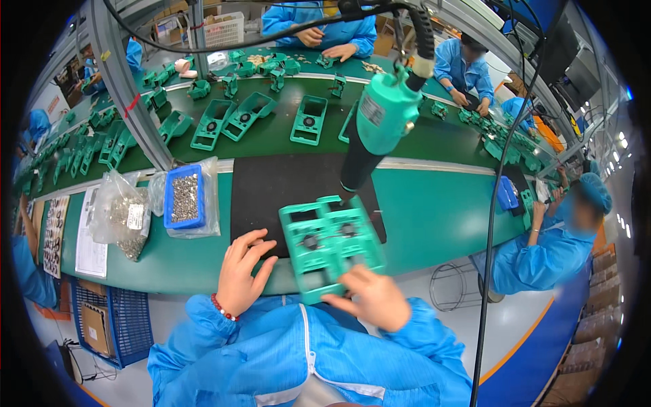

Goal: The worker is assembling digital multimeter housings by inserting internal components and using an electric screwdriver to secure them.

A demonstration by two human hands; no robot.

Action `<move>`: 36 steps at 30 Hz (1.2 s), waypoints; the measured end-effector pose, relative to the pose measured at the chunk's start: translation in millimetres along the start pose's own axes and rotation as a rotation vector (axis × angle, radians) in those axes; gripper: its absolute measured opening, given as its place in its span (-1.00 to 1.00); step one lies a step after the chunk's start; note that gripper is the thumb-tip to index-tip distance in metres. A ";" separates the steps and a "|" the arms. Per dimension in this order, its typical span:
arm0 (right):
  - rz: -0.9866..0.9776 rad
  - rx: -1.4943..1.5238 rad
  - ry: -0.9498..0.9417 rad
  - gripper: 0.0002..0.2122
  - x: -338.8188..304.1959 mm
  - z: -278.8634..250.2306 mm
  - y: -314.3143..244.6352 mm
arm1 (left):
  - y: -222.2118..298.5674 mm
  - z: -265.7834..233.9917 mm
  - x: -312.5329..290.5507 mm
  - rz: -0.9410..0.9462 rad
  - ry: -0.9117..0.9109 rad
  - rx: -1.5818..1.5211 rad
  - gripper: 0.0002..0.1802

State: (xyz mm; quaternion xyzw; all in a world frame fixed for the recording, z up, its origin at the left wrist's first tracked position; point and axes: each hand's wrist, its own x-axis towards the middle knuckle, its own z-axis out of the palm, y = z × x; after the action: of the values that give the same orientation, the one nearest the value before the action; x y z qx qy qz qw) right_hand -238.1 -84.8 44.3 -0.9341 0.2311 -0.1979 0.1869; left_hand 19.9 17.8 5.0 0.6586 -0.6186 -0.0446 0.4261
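Tilted over the near edge of the bench is a pair of green plastic housings (319, 255), side by side, with rectangular openings and round dark parts inside. My right hand (376, 297) is closed on their near right edge, thumb and fingers pinching the plastic. To the left of the housings, my left hand (243, 273) is raised with its fingers apart and holds nothing. A green and black electric screwdriver (380, 119) hangs over the far side. Its tip is close to the housings' far edge; whether it touches, I cannot tell. Beneath lies a black mat (271, 186).
Left of the mat sit a blue tray of small metal screws (202, 197) and a plastic bag of metal parts (129, 214). Beyond runs a green conveyor belt (271, 152) carrying several green housings (308, 121). A black cable (489, 271) hangs at right. Several co-workers sit around.
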 end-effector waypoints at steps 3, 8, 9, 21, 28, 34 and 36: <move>0.205 -0.037 0.129 -0.67 2.3 -51.5 30.2 | -10.8 6.5 -6.0 0.046 -0.028 0.076 -0.67; 0.455 -0.306 0.241 -0.62 39.5 -76.6 152.5 | -16.6 24.9 -21.7 0.074 -0.140 0.311 -0.47; 0.461 -0.346 0.267 -0.59 49.6 -75.4 184.2 | -17.4 27.7 -22.6 0.073 -0.130 0.327 -0.48; 0.597 -0.298 0.089 -0.51 195.7 -90.0 385.4 | 1.8 7.8 0.9 0.095 -0.313 0.382 -0.50; 0.507 -0.257 0.406 -0.43 166.2 -51.4 365.3 | -13.0 -56.5 47.6 0.002 -0.476 0.437 -0.66; 0.268 -0.137 0.369 -0.60 77.9 0.0 267.1 | -128.5 -25.6 196.9 0.105 -0.184 0.524 -0.73; 0.247 -0.190 0.379 -0.61 70.9 6.4 264.6 | -162.3 -27.4 233.5 -0.127 -0.135 0.561 -0.68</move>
State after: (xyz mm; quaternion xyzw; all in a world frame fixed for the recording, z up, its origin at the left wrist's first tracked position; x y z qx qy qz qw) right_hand -272.1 -336.9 -57.7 -0.8582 0.3922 -0.3227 0.0745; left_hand 215.9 -188.4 31.7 0.7835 -0.5914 0.0581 0.1815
